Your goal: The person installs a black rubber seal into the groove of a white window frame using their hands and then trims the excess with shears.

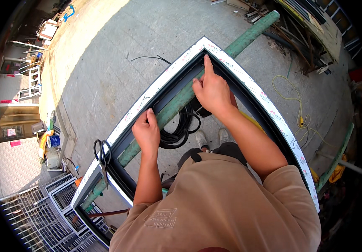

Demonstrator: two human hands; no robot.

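A dark window frame (248,80) with white printed protective film lies across a green pipe (254,32) in front of me. My right hand (213,90) presses its outstretched index finger into the frame's far inner corner. Its thumb stands apart and the other fingers are curled, with nothing visible in them. My left hand (146,131) is closed at the inner edge of the left side; what its fingers pinch, if anything, is hidden. Black-handled scissors (102,155) rest across the frame at left. Below the opening sits a coil of black strip (176,133), partly covered by the pipe.
Metal grilles (34,216) and smaller frames lie at lower left. A yellow cord (299,101) runs over the concrete floor (118,59) on the right. Scrap lengths and boards (311,31) are piled at far right. A blue bucket (53,140) stands at left.
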